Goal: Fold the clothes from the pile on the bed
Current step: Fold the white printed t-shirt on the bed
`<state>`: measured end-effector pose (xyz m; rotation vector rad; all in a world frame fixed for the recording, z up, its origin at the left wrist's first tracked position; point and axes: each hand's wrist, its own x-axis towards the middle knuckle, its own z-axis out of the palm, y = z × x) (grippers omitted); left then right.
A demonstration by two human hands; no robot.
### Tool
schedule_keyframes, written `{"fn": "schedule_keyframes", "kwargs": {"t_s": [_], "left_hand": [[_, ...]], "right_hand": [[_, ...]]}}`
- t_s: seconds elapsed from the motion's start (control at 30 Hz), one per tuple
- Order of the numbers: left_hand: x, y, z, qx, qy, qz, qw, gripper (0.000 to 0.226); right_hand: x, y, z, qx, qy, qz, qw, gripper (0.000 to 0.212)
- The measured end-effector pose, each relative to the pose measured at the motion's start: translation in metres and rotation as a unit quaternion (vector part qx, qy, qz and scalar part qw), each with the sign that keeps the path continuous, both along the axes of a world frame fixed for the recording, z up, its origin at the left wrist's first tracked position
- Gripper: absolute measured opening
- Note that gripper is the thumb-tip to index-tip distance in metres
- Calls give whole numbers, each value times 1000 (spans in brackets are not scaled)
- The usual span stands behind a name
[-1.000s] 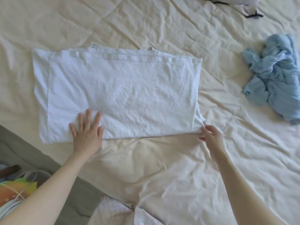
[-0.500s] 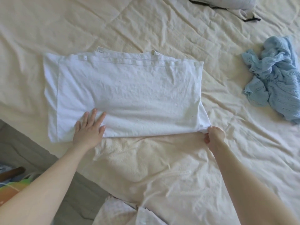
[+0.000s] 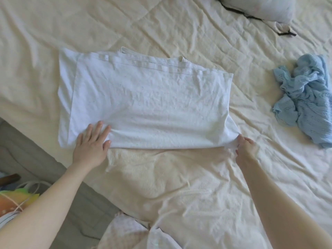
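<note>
Since the earlier frames, little on the bed [image 3: 161,24] has shifted: the left hand [image 3: 90,145] stays flat near the lower left corner of the white garment [image 3: 149,105], while the right hand [image 3: 247,147] has drawn its fingers in on the lower right corner and pulled it taut.

At far left, off the bed's edge, something orange and green with white cords [image 3: 16,198] lies on the floor; whether it is a bag holding anything cannot be told. The left grip is spread, fingers straight and pressing the cloth down. The white garment lies in the middle of the bed as a wide rectangle, apparently already doubled over once, with seams along its far edge. At its right corner, the right grip is pinching the fabric.

Judging by this, one piece is partway folded, with a further fold probably still needed. To the right, well apart, a crumpled blue garment [image 3: 305,97] waits unfolded, and pale cloth [image 3: 136,234] lies bunched at the near edge.
</note>
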<state>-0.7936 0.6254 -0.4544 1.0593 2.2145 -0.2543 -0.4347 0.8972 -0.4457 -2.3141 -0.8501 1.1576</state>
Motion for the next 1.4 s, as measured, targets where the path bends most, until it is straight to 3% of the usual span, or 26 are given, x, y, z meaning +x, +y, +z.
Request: {"fn": "schedule_keyframes", "kwargs": {"t_s": [0.13, 0.3, 0.43, 0.53, 0.7, 0.83, 1.1, 1.3, 1.4], "left_hand": [[-1, 5, 0, -26, 3, 1, 1000, 54], [-2, 7, 1, -25, -13, -4, 1000, 54], [-3, 3, 10, 90, -35, 26, 995, 49], [-6, 5, 20, 205, 32, 76, 975, 36], [-52, 41, 34, 297, 124, 87, 943, 33], [-104, 101, 34, 311, 136, 153, 928, 32], [-140, 167, 14, 269, 107, 324, 901, 29], [-157, 168, 17, 338, -39, 521, 783, 26], [-172, 156, 25, 357, -76, 547, 753, 16]], "right_hand": [[20, 15, 5, 14, -38, -20, 999, 7], [21, -1, -1, -29, -65, 31, 997, 8], [8, -4, 3, -28, -116, 109, 987, 14], [-16, -3, 12, 35, -224, 213, 951, 33], [-70, 12, 12, 85, -213, 339, 912, 40], [-95, 51, 2, 38, -205, 346, 915, 43], [-109, 99, -29, 61, -182, 261, 946, 46], [-118, 113, -26, 78, -104, 125, 984, 44], [-124, 120, -22, 75, -65, 78, 992, 33]]}}
